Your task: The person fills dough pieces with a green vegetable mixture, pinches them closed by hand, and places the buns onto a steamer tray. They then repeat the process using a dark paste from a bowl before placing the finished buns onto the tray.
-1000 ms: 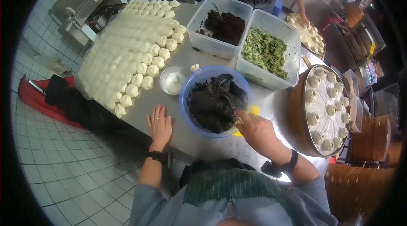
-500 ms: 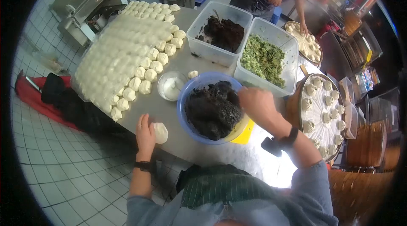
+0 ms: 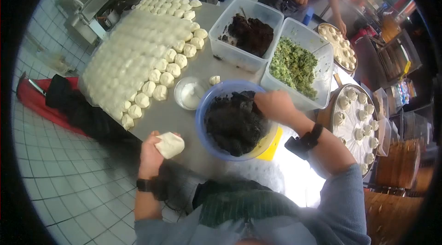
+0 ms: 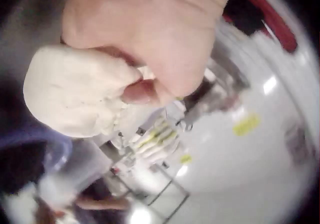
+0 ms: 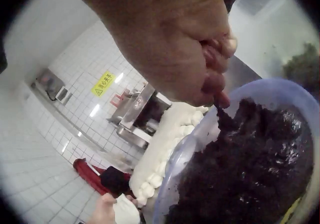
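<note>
My left hand (image 3: 151, 155) holds a flat white dough wrapper (image 3: 170, 145) at the near table edge, left of the blue bowl. In the left wrist view the thumb and fingers pinch one side of the wrapper (image 4: 70, 91), which sticks out past them. Over the far right rim of the blue bowl (image 3: 201, 118), my right hand (image 3: 275, 104) has its fingers curled round a thin utensil (image 5: 224, 118) coated in dark paste. Most of the utensil is hidden by the hand and the paste. Sticky black filling (image 3: 235, 127) heaps in the bowl.
Rows of dough balls (image 3: 160, 92), partly under plastic film (image 3: 133, 47), cover the left. A small bowl of white powder (image 3: 189, 93) and one dough piece (image 3: 214, 80) lie nearby. Behind stand tubs of dark filling (image 3: 218, 47) and green filling (image 3: 324, 88); a steamer (image 3: 354, 146) holds buns at right.
My left hand lay flat on the table, then touched the dough wrapper there, and now has lifted it. My right hand moved from the bowl's near right side to its far right rim.
</note>
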The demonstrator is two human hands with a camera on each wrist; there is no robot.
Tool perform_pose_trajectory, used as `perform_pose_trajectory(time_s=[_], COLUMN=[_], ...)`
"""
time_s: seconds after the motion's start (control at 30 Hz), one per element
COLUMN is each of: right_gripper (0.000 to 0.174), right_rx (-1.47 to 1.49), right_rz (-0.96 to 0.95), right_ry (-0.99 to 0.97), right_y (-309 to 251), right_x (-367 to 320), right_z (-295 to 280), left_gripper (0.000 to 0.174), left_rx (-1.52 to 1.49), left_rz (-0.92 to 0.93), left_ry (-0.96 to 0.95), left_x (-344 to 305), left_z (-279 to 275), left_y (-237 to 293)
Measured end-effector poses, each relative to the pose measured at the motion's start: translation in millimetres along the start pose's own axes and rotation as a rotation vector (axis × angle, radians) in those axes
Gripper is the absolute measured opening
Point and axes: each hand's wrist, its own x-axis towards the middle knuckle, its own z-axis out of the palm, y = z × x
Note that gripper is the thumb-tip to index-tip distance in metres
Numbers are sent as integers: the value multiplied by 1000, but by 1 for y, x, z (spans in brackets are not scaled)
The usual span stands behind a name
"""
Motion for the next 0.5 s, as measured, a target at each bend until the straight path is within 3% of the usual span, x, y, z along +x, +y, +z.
perform_pose_trajectory(time_s=[0.03, 0.1, 0.13, 0.23, 0.5], right_gripper=[17, 19, 21, 24, 23], right_rx=[125, 244, 342, 546, 1005], right_rz=[24, 46, 84, 166, 279], right_ry=[36, 80, 83, 31, -77], right_y=[-1, 3, 7, 12, 4], right_x=[2, 8, 10, 11, -7], right_z=[5, 15, 22, 25, 32], left_gripper=[26, 39, 43, 36, 33], left_rx=[5, -450, -515, -224, -256], left_rz=[-2, 61, -2, -202, -194], left_ry=[4, 146, -17, 55, 105], left_x=[-2, -1, -2, 5, 5], left_z=[1, 10, 23, 38, 56], left_y=[-2, -15, -20, -54, -78])
